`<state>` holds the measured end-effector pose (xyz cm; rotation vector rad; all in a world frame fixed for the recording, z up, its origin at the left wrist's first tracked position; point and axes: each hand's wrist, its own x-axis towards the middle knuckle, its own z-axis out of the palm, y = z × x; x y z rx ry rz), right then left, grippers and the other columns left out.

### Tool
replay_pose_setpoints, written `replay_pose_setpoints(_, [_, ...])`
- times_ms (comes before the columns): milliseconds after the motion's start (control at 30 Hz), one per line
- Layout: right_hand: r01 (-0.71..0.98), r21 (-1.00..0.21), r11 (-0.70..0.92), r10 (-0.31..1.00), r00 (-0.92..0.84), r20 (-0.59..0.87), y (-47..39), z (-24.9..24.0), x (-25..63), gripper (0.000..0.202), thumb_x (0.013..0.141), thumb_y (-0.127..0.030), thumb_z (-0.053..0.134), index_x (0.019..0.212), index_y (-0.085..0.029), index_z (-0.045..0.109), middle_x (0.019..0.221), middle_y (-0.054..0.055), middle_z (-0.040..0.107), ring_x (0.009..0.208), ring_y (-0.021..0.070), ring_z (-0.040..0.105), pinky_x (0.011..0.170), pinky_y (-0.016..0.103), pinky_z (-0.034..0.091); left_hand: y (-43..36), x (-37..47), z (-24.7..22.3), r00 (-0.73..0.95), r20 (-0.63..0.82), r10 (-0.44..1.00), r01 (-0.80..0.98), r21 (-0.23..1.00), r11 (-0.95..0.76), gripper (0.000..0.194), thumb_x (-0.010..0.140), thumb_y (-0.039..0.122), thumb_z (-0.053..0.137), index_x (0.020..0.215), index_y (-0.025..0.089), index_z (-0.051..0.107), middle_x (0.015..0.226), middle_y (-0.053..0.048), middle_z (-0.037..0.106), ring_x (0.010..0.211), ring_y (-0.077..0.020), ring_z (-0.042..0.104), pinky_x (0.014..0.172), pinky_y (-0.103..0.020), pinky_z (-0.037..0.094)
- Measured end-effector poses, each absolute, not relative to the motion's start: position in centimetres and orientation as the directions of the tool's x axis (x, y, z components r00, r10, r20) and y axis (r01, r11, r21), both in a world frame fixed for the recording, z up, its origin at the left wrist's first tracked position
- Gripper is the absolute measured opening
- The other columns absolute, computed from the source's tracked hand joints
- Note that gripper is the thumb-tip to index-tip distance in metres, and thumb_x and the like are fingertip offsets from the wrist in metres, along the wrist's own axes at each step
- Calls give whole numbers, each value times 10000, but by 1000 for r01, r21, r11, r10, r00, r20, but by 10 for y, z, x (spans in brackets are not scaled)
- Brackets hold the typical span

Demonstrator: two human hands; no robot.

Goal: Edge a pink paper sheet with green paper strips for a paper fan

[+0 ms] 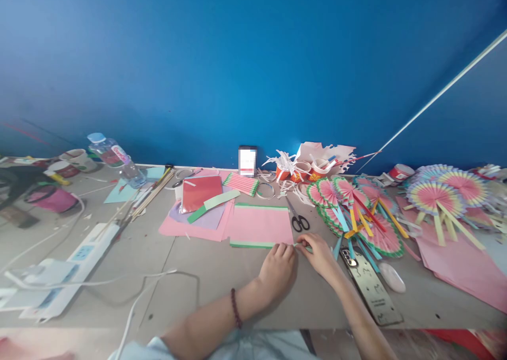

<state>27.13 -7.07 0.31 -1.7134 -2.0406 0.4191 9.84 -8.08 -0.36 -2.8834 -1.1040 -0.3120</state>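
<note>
A pink paper sheet lies flat in front of me, with green strips along its near and far edges. At its near right corner, the curled fingers of my left hand press on the paper's edge. My right hand pinches the end of the near green strip just past that corner. The fingertips hide part of the strip. Beyond my right hand lies a pair of black-handled scissors, partly over the sheet's right side.
Left of the sheet are coloured papers and a pleated striped piece. Finished paper fans, a phone and a white case lie right. A power strip, cables and a bottle stand left. A propped phone faces me.
</note>
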Motion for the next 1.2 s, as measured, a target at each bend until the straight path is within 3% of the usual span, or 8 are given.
replay_pose_setpoints(367, [812, -583, 36, 999, -40, 6, -68, 15, 264, 48, 717, -250, 544, 736, -217, 574, 729, 14, 658, 727, 195, 628, 677, 296, 462, -81, 97, 5, 739, 154, 656, 660, 35, -751, 352, 837, 271, 502, 1137, 87, 519, 1024, -95, 517, 948, -206, 457, 860, -338, 418])
replay_pose_setpoints(800, [807, -591, -4, 999, -26, -42, -66, 15, 264, 140, 756, -324, 519, 744, -223, 616, 796, 40, 698, 797, 215, 654, 713, 311, 468, -80, 96, 3, 734, 143, 664, 667, 33, -745, 413, 827, 299, 504, 1183, 90, 500, 1083, -104, 512, 967, -215, 439, 863, -346, 415])
replay_pose_setpoints(1033, [862, -503, 57, 997, -22, 77, -70, 0, 259, 83, 758, -213, 508, 725, -211, 584, 782, 40, 665, 802, 218, 617, 735, 327, 443, -79, 100, -1, 749, 163, 643, 652, -2, -758, 433, 831, 288, 528, 1213, 87, 494, 1079, -108, 524, 960, -209, 452, 846, -334, 425])
replay_pose_setpoints(1200, [874, -477, 95, 989, -28, 147, -78, -7, 256, 118, 807, -228, 460, 744, -209, 558, 777, 48, 642, 772, 220, 589, 723, 343, 432, -81, 104, -4, 747, 175, 641, 656, -44, -753, 412, 853, 253, 490, 1229, 83, 492, 1093, -105, 537, 965, -206, 469, 857, -335, 432])
